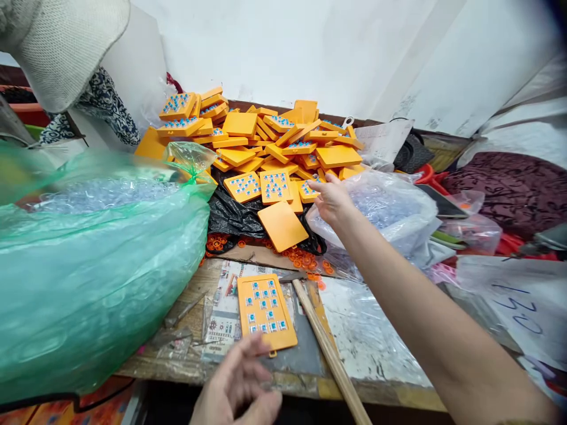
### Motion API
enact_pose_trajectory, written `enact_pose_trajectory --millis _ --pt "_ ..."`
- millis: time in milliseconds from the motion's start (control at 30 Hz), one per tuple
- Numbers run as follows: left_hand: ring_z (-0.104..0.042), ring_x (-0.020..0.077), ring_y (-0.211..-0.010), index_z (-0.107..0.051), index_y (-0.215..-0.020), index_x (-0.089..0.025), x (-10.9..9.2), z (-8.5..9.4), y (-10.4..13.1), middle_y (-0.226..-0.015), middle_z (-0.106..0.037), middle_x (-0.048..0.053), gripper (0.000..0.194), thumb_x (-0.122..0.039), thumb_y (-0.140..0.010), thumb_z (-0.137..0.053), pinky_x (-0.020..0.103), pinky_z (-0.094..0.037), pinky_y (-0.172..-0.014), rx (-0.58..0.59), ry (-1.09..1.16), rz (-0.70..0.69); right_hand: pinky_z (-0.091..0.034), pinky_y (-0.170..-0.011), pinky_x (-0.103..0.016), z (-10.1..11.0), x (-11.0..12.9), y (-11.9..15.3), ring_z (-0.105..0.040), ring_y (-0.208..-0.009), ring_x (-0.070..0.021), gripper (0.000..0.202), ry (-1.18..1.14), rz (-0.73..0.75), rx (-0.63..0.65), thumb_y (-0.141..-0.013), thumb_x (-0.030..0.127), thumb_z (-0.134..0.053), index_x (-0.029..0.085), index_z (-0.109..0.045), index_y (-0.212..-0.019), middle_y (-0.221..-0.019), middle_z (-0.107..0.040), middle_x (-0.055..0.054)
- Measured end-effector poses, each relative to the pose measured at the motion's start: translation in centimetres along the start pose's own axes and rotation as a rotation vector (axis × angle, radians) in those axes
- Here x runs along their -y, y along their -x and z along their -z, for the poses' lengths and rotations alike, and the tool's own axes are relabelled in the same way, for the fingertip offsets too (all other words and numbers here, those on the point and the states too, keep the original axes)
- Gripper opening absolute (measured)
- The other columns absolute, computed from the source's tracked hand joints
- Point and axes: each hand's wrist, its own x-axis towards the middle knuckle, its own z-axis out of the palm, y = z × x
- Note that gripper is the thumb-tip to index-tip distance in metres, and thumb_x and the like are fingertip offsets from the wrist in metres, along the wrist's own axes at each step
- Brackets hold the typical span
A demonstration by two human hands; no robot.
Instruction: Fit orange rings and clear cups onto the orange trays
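Observation:
A flat orange plate (266,304) with several small blue-centred clear pieces in its face lies on the bench, its small loop toward me. My left hand (239,383), slightly blurred, is at its near edge with fingers loosely bent and apart; nothing shows in its grasp. Reaching to the front right of a heap of similar orange plates (239,125), my right hand (332,198) has its fingers extended beside a studded plate (308,190). Whether they touch it is unclear. A plain-faced plate (283,226) lies tilted at the front of the heap.
A hammer's wooden handle (330,351) slants over the bench's near edge. The bulging green bag (106,254) fills the left; a clear bag (390,203) of transparent pieces sits right. Small orange rings (303,260) lie scattered below the black plastic (234,209). A white wall stands behind.

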Motion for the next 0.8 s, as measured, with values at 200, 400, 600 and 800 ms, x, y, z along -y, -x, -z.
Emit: enact_pose_trajectory --millis 200,400,600,800 --pt "-0.008 0.0363 -0.146 -0.031 -0.147 -0.013 -4.6 2.6 -7.0 -0.157 -0.019 0.02 0.102 -0.038 -0.06 -0.079 0.054 -0.008 -0.117 0.108 -0.977 -0.322 -0.056 -0.075 -0.034 5.5 0.4 13.6 -0.069 -0.086 -0.0209 0.034 0.18 -0.036 0.419 -0.068 0.025 -0.076 0.022 -0.072 -0.102 -0.109 -0.071 -0.007" --pt "-0.027 0.0409 -0.139 -0.031 -0.146 -0.012 -7.1 2.3 -10.0 -0.145 -0.039 0.024 0.117 -0.048 -0.048 -0.084 0.06 -0.01 -0.113 0.316 -1.287 -0.266 -0.057 -0.082 -0.044 10.4 -5.4 25.6 -0.07 -0.092 -0.027 0.047 0.671 0.101 0.616 -0.085 0.034 -0.059 0.019 -0.06 -0.13 -0.12 -0.068 -0.014" --pt "-0.05 0.0364 -0.12 -0.043 -0.141 -0.016 -6.9 1.3 -8.9 -0.13 -0.053 0.017 0.108 -0.046 -0.046 -0.086 0.047 -0.041 -0.102 0.173 -0.887 -0.308 -0.049 -0.099 -0.042 10.1 -9.8 29.3 -0.054 -0.125 -0.028 0.049 0.72 0.207 0.495 -0.091 0.029 -0.052 0.017 -0.051 -0.138 -0.138 -0.055 -0.014" --pt "-0.07 0.0244 -0.089 -0.051 -0.131 -0.012 -8.0 1.6 -7.4 -0.106 -0.072 0.012 0.065 -0.033 -0.074 -0.074 0.032 -0.056 -0.078 0.126 -0.073 0.071 -0.053 -0.092 -0.038 10.8 -8.3 26.9 -0.061 -0.115 -0.0247 0.056 0.564 0.071 0.511 -0.084 0.022 -0.053 0.022 -0.048 -0.14 -0.138 -0.056 -0.01"
